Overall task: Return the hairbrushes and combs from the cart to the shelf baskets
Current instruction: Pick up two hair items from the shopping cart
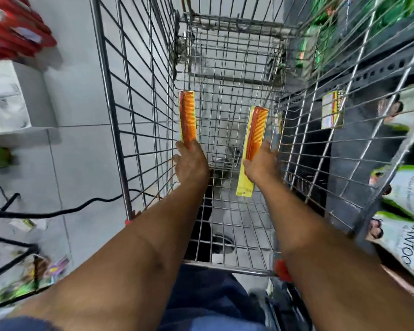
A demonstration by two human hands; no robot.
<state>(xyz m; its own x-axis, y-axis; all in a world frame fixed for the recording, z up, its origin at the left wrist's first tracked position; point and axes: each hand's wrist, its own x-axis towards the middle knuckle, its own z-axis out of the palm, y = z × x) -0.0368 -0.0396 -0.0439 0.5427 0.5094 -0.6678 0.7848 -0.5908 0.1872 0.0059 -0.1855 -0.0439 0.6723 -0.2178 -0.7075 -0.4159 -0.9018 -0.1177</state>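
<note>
Combs lifted from the cart, shelving not yet done

Two orange combs are gripped inside the wire cart [129, 111] — one [188, 117] by the left hand [191, 161], one [255, 137] on its yellow card by the right hand [261, 164], mid-frame. No other brushes are seen on the cart floor; shelf baskets are out of view.

Black cables [58, 212] trailed over the grey floor tiles [81, 144], red packets [14, 29] lay left, green-and-white boxes [406, 197] right.

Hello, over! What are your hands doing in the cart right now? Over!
Left hand gripping one orange comb. Right hand gripping second orange comb on yellow card. Both inside wire cart. Nothing blocking.
</note>
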